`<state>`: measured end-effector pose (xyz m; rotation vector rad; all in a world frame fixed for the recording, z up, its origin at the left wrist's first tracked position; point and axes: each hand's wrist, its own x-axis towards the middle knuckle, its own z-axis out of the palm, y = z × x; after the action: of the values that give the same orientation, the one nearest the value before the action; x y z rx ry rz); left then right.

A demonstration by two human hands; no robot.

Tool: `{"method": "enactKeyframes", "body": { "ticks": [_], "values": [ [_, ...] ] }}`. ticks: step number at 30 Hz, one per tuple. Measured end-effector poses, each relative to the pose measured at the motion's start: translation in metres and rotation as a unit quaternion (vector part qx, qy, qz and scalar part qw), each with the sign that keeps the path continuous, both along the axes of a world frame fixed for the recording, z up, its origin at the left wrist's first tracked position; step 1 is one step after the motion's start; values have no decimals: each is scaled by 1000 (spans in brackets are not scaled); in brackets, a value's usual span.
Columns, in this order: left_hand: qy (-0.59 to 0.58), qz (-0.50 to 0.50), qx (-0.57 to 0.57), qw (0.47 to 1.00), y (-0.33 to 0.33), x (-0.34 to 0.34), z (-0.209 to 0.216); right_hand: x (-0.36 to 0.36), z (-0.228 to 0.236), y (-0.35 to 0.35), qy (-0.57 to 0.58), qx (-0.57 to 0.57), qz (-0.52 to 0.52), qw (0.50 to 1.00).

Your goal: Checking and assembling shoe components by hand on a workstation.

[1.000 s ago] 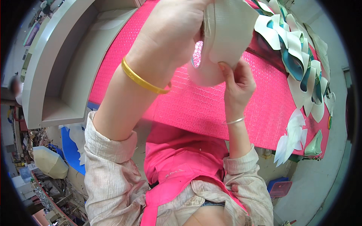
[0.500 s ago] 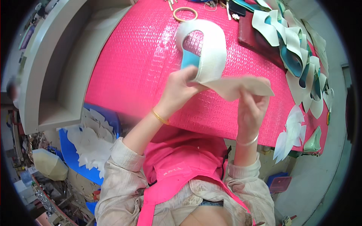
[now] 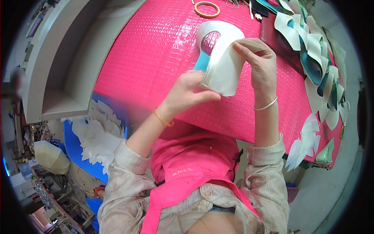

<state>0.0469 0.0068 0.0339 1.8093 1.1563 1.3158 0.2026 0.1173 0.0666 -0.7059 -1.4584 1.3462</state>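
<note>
A white shoe upper (image 3: 230,62) with a turquoise lining (image 3: 201,61) is held over the pink table cover, its curved opening at the far left. A stitched seam runs along its near-left edge. At that edge my left hand (image 3: 189,90) is closed on the piece, thumb stretched along the lower border and some fingertips hidden. My right hand (image 3: 260,62) pinches the far right part between thumb and fingers, where a pale flap is bent over. The flap's underside is mostly out of sight.
Several white and turquoise uppers (image 3: 311,50) lie piled at the far right on a dark red board (image 3: 269,35). Thin white cut pieces (image 3: 306,140) lie near the right edge. A tan ring (image 3: 207,15) is at the back. Left are a grey shelf unit (image 3: 64,89) and a blue bin (image 3: 80,156) of white scraps.
My right hand has moved away from me and folded the flap, earlier stretched out to the right, back over the upper. My left hand stays at the seam edge with its thumb more extended.
</note>
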Motion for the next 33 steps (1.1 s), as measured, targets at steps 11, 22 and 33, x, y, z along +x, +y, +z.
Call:
{"method": "enactKeyframes", "body": {
  "ticks": [11, 22, 33],
  "values": [
    [-249, -24, -258, 933, -5, -1, 11, -13, -10, -38, -114, 30, 67, 991],
    [-336, -4, -181, 924, -20, 16, -1, 2, -33, -5, -111, -274, 167, 941],
    [-385, -31, -267, 883, -41, 29, 5, -14, 0, -3, 20, -37, -139, 989]
  ]
}}
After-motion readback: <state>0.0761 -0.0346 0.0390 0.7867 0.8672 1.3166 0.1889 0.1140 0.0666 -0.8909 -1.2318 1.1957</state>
